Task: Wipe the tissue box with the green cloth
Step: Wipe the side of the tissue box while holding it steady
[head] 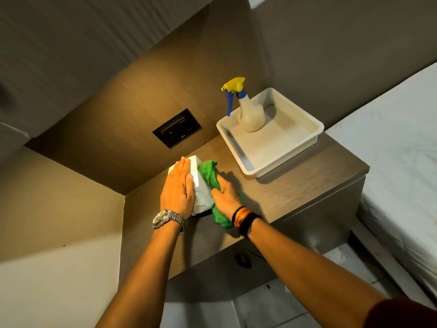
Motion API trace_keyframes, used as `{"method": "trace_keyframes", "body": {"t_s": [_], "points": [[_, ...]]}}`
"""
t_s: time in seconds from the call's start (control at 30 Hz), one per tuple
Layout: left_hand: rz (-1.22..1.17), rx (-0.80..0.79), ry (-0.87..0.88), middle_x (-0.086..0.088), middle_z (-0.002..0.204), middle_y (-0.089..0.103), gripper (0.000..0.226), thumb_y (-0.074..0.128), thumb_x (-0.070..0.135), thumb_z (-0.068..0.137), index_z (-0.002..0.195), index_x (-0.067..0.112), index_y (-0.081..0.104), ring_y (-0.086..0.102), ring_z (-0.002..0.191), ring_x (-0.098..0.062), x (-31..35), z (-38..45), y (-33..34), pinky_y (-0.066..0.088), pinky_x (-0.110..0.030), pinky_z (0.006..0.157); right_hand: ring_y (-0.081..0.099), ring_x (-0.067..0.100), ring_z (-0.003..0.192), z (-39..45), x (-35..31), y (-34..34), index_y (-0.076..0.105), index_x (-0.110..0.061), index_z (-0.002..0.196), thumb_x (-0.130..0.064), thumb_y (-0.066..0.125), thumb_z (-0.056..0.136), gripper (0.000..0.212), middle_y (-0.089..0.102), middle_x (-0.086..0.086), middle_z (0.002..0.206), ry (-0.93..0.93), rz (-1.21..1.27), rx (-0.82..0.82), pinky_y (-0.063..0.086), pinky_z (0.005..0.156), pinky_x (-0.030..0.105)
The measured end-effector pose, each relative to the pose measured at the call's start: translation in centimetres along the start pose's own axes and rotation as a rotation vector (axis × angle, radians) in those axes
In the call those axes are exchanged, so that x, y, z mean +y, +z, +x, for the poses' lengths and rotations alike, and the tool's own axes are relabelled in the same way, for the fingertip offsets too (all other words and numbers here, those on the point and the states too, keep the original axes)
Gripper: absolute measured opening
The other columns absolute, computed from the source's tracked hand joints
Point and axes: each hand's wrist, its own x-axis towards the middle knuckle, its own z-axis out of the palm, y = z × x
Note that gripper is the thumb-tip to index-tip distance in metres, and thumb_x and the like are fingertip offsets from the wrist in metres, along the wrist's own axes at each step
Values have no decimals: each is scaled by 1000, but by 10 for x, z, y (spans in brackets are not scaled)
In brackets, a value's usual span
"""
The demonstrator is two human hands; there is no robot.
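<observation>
A white tissue box point(199, 185) stands on the brown wooden nightstand point(295, 185), near its left back corner. My left hand point(177, 190) lies flat on the box's top and left side, fingers together, holding it in place. My right hand point(225, 196) presses a green cloth point(209, 175) against the box's right side. Part of the cloth hangs out below my right wrist. The lower part of the box is hidden by my hands.
A white plastic tray point(272, 159) sits at the nightstand's back right, with a spray bottle point(249, 112) with a yellow and blue trigger standing in it. A dark socket panel point(177, 128) is on the wall behind. A white bed point(397, 147) borders the right side.
</observation>
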Motion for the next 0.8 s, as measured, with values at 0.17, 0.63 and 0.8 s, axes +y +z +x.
{"method": "trace_keyframes", "body": {"t_s": [0.17,0.63,0.8], "points": [[5,8,-3,-4,162,29,56,25,34,102,154,15,32,25,150,-18,2,0,1,15,-28,121,53,23,128,-25,29,0,44,-22,143,-6,42,88,57,56,6,142,-18,-89,5,39,111,36],[19,-6,10,-5,163,29,56,23,36,103,154,15,31,24,151,-17,-5,2,3,13,-27,122,58,16,119,-22,7,6,43,-27,143,-3,40,86,62,58,4,139,-114,-115,-23,45,105,35],[16,-29,-10,-4,163,27,58,21,38,103,155,15,29,22,152,-18,-3,2,4,15,-32,123,55,33,125,-5,12,2,50,-10,135,-1,42,90,47,58,15,137,10,-127,27,41,110,43]]}}
